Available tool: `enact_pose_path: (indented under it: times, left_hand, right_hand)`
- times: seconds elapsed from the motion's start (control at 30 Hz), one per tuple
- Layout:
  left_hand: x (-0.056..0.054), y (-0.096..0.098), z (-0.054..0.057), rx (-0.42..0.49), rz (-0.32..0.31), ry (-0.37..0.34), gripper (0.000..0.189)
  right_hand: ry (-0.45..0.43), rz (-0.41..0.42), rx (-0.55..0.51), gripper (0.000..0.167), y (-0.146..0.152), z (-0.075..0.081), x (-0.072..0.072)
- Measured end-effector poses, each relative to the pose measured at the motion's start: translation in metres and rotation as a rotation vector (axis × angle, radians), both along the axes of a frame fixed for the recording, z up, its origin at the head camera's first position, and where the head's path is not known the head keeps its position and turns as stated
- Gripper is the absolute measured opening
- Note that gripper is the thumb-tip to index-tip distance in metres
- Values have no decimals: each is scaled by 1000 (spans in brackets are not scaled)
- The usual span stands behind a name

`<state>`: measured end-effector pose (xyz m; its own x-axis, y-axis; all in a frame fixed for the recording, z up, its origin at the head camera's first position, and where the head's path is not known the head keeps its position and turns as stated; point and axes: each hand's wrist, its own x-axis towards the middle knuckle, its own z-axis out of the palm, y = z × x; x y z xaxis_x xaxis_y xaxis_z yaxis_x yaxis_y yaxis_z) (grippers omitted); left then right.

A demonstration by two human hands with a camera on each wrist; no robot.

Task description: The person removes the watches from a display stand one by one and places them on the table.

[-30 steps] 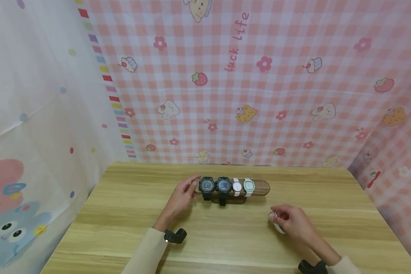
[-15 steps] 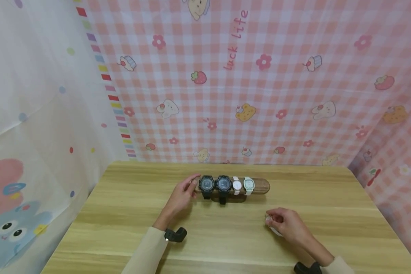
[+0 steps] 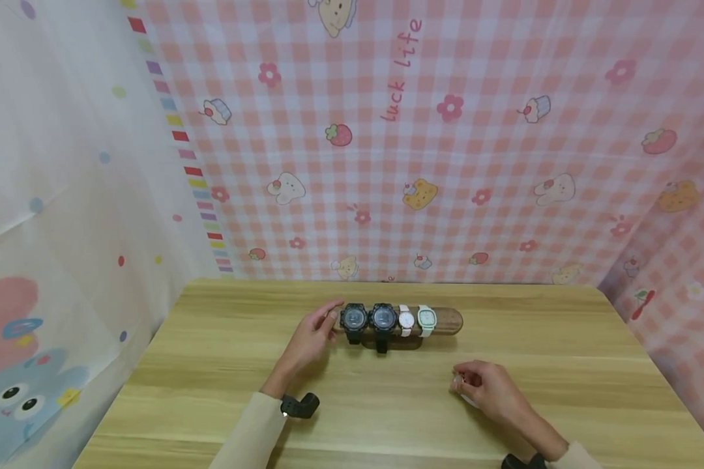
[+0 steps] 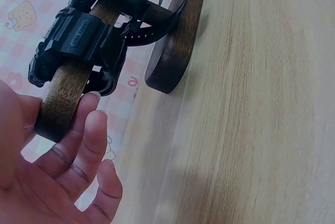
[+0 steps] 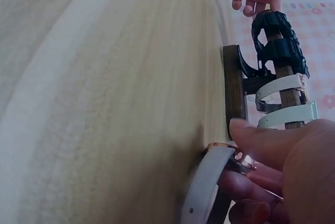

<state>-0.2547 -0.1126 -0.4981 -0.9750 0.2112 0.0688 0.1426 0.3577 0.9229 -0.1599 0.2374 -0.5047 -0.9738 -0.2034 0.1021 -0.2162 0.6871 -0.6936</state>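
My left hand [image 3: 309,337] grips the left end of a dark wooden watch stand [image 3: 449,322], its thumb and fingers on either side of the bar's end [image 4: 58,106] in the left wrist view. Two black sports watches [image 3: 354,317] sit around the bar nearest that hand. To their right are a small round watch [image 3: 407,320] with a pale strap and a mint-green square watch [image 3: 427,317]. In front and to the right of the stand, my right hand [image 3: 497,392] pinches a watch with a white strap [image 5: 205,183] and a rose-gold case. Its dial is mostly hidden by the fingers.
The stand's oval wooden base [image 4: 180,35] rests on the wood-grain table [image 3: 387,410]. A pink checked cloth [image 3: 481,150] hangs behind the table, and a white printed cloth [image 3: 82,215] hangs on the left. Black straps with cameras [image 3: 300,406] circle both wrists.
My right hand has moved slightly left and toward me with the white-strapped watch. My left hand stays on the stand's end, and the stand has not moved.
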Motion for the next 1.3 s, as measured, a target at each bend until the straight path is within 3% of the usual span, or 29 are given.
enact_pose_path:
  times: [0.13,0.43,0.7,0.9,1.3]
  left_hand:
    - [1,1,0,18,7,-5,37]
    - [1,1,1,29,3,-2,37]
    - [0,3,2,38,-5,8,37]
    - [1,2,2,40,3,8,38]
    - [0,1,0,49,-9,12,38]
  right_hand:
    - [1,-13,1,34,2,5,-1]
    - [111,-59,-1,39,11,29,-10]
    - [191,-90,-77,40,13,49,-23]
    - [146,-111,-111,44,5,57,-36]
    - [61,-33,-187,45,-21,55,-58]
